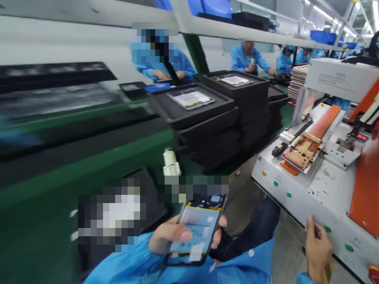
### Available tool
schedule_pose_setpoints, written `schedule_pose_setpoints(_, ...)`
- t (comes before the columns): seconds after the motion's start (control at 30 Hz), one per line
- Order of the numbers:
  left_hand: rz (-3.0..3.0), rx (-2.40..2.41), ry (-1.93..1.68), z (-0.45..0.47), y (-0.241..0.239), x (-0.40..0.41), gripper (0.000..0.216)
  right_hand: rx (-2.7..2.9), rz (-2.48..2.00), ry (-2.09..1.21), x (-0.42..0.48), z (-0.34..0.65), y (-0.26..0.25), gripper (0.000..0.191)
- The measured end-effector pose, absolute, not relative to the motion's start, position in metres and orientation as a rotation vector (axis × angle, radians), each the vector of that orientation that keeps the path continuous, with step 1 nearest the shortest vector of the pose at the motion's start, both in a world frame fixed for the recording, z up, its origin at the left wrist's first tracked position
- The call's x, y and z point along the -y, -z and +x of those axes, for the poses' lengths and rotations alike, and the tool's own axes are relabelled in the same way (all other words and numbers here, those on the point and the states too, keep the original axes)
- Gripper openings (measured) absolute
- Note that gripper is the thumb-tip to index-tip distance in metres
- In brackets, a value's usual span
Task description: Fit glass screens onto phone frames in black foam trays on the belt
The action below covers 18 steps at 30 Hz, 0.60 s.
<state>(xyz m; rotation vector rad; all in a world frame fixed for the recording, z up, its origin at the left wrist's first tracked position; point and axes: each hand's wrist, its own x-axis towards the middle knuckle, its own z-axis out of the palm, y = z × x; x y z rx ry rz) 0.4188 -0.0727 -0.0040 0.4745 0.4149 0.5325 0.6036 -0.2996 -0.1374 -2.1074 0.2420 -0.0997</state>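
Phone (195, 228): thin rectangular slab, open back facing up, black frame, pale blue and white inner parts, yellow strip near its far end; near centre, above the lap.
Left hand (174, 236): grip closed round the phone, thumb across its left edge, fingertips showing at its right edge.
Right hand (318, 248): near right, fingers extended upward against the front panel of the machine; holds nothing that shows, grip loose.
Machine (314, 189): grey-white metal housing, green round buttons along its front, orange flat fixture (304, 150) on top, red digit display further right.
Sleeves: light blue smooth fabric on both arms; dark trouser knee between them.
Trays (204, 114): matte black, shallow, moulded, stacked in columns at centre far; top ones each carry a flat phone part.
Worktop (89, 165): green belt surface, left, blurred by motion.
Room: factory line; persons in blue coats seated on the far side; blue bins on an overhead shelf, strip lights.
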Motion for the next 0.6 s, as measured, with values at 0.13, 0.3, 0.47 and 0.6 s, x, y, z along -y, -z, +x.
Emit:
schedule_pose_setpoints(0.13, 0.732, -0.402, -0.327, 0.404, 0.004, 0.063, 0.070, 0.078, -2.098, -0.031, 0.245, 0.615, 0.139, 0.066)
schedule_pose_setpoints(0.3, 0.780, -0.262, -0.317, 0.383, 0.028, 0.049, 0.073, 0.109, -2.133, 0.056, 0.221, 0.628, 0.145, 0.065)
schedule_pose_setpoints(0.47, 0.754, 0.027, -0.189, 0.376, 0.037, 0.026, 0.058, 0.099, -2.177, 0.052, 0.230, 0.632, 0.141, 0.062)
schedule_pose_setpoints(0.6, 0.656, -0.150, -0.042, 0.390, 0.021, 0.037, 0.058, 0.154, -2.175, -0.019, 0.230, 0.616, 0.133, 0.064)
